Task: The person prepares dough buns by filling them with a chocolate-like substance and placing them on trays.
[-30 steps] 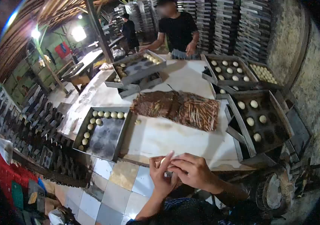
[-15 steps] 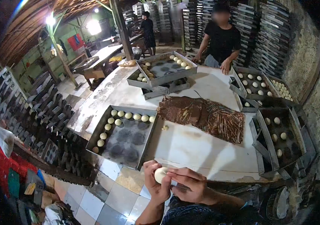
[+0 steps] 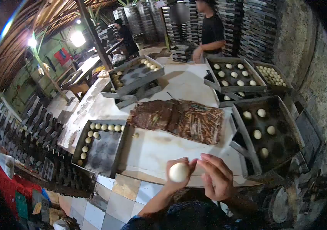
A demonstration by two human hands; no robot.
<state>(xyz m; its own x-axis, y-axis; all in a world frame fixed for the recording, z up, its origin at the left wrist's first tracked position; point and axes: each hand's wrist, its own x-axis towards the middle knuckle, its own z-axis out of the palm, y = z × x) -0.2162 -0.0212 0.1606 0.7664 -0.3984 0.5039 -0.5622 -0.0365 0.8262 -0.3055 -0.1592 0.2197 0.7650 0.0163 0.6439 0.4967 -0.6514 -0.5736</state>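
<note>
A smooth, pale dough ball [image 3: 179, 172] sits in my left hand [image 3: 173, 183], whose fingers curl round it above the table's near edge. Just to the right, my right hand [image 3: 218, 177] holds nothing; its fingers are stretched and apart, the fingertips close to the left thumb. Left of my hands is a metal tray [image 3: 120, 151] with dough balls lined along its far and left sides. On my right, another metal tray [image 3: 237, 122] bears several spaced dough balls.
A brown, stained mat [image 3: 175, 117] lies across the white table [image 3: 152, 153]. Stacked trays [image 3: 140, 82] stand at the far left, more trays [image 3: 244, 89] at the far right. One person [image 3: 212, 34] is behind the table, another person [image 3: 125, 36] farther back. Tall tray stacks line the wall.
My right hand has come off the dough ball and opened. Both hands have moved right and the view has turned right. The person behind the table has turned sideways.
</note>
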